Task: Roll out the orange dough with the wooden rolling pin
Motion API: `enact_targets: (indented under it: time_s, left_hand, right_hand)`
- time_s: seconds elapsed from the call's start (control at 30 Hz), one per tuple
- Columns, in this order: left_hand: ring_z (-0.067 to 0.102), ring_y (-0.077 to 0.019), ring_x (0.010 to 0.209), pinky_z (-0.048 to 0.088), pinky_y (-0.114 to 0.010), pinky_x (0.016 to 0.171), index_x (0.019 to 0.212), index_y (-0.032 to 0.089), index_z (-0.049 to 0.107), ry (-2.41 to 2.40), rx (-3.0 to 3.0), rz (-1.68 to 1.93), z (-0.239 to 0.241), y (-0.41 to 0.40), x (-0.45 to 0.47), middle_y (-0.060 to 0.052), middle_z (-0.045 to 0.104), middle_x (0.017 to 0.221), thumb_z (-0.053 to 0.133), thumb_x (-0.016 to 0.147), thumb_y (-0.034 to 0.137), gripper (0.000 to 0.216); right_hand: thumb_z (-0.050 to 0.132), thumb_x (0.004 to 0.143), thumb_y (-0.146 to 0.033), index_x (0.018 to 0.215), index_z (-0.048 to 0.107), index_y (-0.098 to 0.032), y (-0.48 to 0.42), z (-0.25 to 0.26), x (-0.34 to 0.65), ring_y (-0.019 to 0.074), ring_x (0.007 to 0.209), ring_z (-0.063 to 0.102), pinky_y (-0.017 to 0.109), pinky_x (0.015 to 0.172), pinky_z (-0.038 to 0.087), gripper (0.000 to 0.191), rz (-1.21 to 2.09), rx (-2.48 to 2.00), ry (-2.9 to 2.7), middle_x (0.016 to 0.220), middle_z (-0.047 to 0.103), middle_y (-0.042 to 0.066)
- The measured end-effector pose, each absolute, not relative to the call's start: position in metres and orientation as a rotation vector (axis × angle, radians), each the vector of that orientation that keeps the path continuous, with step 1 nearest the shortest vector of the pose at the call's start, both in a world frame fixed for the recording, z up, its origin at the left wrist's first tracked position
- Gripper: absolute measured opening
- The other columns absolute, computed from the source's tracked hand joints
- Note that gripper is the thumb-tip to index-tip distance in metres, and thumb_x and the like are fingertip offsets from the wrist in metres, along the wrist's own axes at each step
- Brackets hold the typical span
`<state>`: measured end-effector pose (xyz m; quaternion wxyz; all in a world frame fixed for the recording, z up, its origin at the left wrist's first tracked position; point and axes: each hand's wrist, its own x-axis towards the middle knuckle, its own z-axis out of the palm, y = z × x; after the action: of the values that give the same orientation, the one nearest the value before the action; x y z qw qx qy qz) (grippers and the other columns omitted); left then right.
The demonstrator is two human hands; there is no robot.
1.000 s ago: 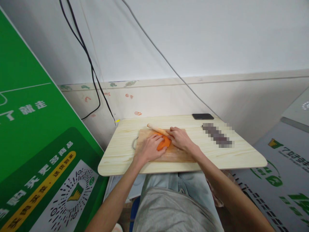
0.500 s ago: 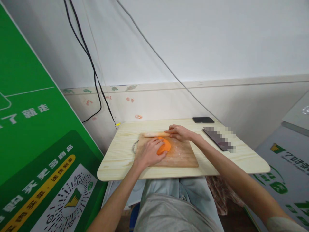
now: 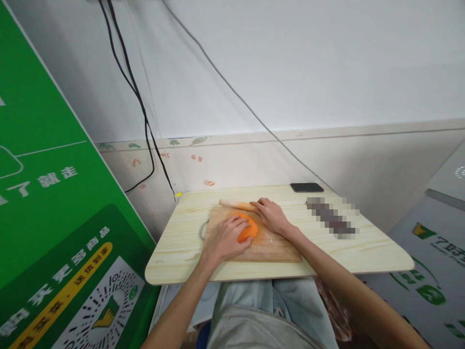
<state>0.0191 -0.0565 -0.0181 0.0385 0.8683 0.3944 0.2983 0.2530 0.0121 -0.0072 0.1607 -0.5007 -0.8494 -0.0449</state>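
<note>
A flat orange piece of dough (image 3: 249,230) lies on a wooden cutting board (image 3: 279,252) dusted with flour. My left hand (image 3: 229,236) grips the dough's left side, with its fingers on top and its thumb at the near edge. Across the board's far edge lies a pale wooden rolling pin (image 3: 234,204), tinged orange toward its right part. My right hand (image 3: 271,215) is closed round the pin's right end, just beyond the dough. The palm side of both hands is hidden.
The board rests on a pale wood-grain table (image 3: 174,257), a metal handle (image 3: 204,230) at its left. A black phone (image 3: 307,187) lies near the wall, with a pixelated dark object (image 3: 330,218) in front of it. Green panel (image 3: 72,194) stands left; cables hang along the wall.
The rolling pin's left end has swung away from me, so the pin now slants. My right hand has come slightly nearer. My left hand stays on the dough. The view has shifted a little.
</note>
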Motion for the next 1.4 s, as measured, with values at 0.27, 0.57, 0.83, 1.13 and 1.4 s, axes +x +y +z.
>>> enact_targets:
  time_s: [0.27, 0.57, 0.83, 1.13, 1.4]
  left_hand:
    - [0.064, -0.0354, 0.130, 0.046, -0.059, 0.121, 0.131, 0.023, 0.075, 1.307, 2.664, 0.901, -0.003, -0.067, 0.020, -0.012, 0.074, 0.139, 0.075, 0.090, 0.032, 0.042]
    - [0.067, -0.0346, 0.128, 0.049, -0.058, 0.120, 0.118, 0.022, 0.078, 1.362, 2.626, 0.948, -0.012, -0.059, 0.020, -0.011, 0.077, 0.136, 0.083, 0.089, 0.042, 0.036]
    - [0.067, -0.0308, 0.136, 0.044, -0.054, 0.130, 0.129, 0.021, 0.078, 1.013, 2.658, 0.941, -0.011, -0.058, 0.014, -0.010, 0.075, 0.143, 0.072, 0.077, 0.013, 0.053]
    - [0.063, -0.0295, 0.142, 0.046, -0.052, 0.128, 0.126, 0.023, 0.080, 1.082, 2.658, 0.893, -0.022, -0.051, 0.014, -0.009, 0.073, 0.148, 0.066, 0.090, 0.018, 0.039]
    - [0.064, -0.0297, 0.141, 0.045, -0.053, 0.130, 0.130, 0.023, 0.079, 1.084, 2.630, 0.885, -0.023, -0.049, 0.014, -0.009, 0.075, 0.145, 0.067, 0.091, 0.020, 0.041]
  right_hand:
    - [0.052, 0.114, -0.026, 0.152, 0.066, -0.025, 0.012, -0.007, 0.253, 0.0256, 0.118, 0.064, 0.036, 0.101, 0.050, 0.040, -0.117, -1.443, -2.410, 0.128, 0.070, 0.013]
    - [0.057, 0.113, -0.028, 0.150, 0.068, -0.024, 0.009, -0.008, 0.254, 0.0257, 0.118, 0.064, 0.036, 0.101, 0.050, 0.039, -0.104, -1.400, -2.377, 0.128, 0.072, 0.012]
    - [0.050, 0.115, -0.031, 0.150, 0.069, -0.021, 0.005, -0.005, 0.253, 0.0264, 0.118, 0.065, 0.037, 0.102, 0.051, 0.040, -0.114, -1.451, -2.362, 0.128, 0.075, 0.013]
    - [0.053, 0.113, -0.026, 0.151, 0.066, -0.021, -0.007, 0.010, 0.250, 0.0259, 0.117, 0.062, 0.033, 0.094, 0.051, 0.040, -0.095, -1.471, -2.482, 0.126, 0.073, 0.012]
    - [0.056, 0.109, -0.022, 0.141, 0.073, -0.018, 0.010, 0.020, 0.255, 0.0263, 0.112, 0.062, 0.036, 0.099, 0.049, 0.036, 0.072, -1.259, -2.611, 0.118, 0.070, 0.013]
